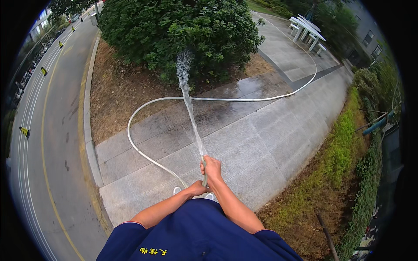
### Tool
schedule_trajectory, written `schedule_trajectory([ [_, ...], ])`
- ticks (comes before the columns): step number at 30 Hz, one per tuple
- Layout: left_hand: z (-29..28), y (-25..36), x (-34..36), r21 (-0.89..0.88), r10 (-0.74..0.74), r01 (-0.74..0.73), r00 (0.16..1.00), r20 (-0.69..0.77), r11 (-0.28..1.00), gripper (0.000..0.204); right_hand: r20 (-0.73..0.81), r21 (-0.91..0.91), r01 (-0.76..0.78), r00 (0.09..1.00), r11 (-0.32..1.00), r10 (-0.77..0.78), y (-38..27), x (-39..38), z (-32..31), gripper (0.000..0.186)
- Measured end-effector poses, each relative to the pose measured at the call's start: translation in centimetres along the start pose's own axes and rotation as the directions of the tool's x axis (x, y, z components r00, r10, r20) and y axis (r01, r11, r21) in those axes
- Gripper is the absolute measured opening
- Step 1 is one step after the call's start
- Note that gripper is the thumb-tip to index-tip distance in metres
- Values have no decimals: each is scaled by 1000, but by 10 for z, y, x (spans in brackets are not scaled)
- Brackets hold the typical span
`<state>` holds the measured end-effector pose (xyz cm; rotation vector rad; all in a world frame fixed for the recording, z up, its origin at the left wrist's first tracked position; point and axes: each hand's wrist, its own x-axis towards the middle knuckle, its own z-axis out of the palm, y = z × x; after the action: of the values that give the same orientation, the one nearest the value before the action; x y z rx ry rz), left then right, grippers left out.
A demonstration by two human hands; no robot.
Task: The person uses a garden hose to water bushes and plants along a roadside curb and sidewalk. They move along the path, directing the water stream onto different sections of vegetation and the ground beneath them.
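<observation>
My right hand (211, 169) is closed around the pale hose (204, 178) near its end, held out in front of my body. My left hand (198, 188) grips the hose lower down, just in front of my dark blue shirt (191, 230). A white stream of water (187, 95) leaves the hose end and sprays forward toward a dense green bush (178, 35). The rest of the hose runs from my hands in a wide loop across the grey pavement (257, 161). My white shoes (177, 190) show partly behind my arms.
A curb (88, 108) borders a road (48, 169) with small yellow-black markers (24, 130) on the left. A dirt bed (104, 87) surrounds the bush. White tables and benches (309, 30) stand at the back right. A planted strip (337, 169) with a wooden stake (326, 237) runs along the right.
</observation>
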<state>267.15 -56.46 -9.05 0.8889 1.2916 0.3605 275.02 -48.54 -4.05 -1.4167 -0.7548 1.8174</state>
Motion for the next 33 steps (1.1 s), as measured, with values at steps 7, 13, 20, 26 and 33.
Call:
schedule_trajectory([
  [7, -2, -2, -2, -30, -142, 141, 989, -37, 990, 32, -8, -47, -71, 997, 996, 71, 9, 12, 5, 29],
  [13, 0, 1, -2, 41, -59, 60, 998, -24, 997, 29, -138, 116, -50, 988, 992, 66, 5, 7, -7, 27],
  [20, 6, 3, 16, 193, 34, -31, 999, -14, 981, 43, -229, 217, 138, 970, 966, -87, 1, -10, -29, 28],
  [26, 10, 27, 10, 190, 111, -108, 994, -7, 976, 38, -266, 251, 223, 952, 942, -154, -12, -18, -36, 29],
  [33, 11, 16, 24, 198, 152, -141, 987, -41, 970, 41, -261, 270, 262, 946, 927, -191, -16, -22, -39, 30],
])
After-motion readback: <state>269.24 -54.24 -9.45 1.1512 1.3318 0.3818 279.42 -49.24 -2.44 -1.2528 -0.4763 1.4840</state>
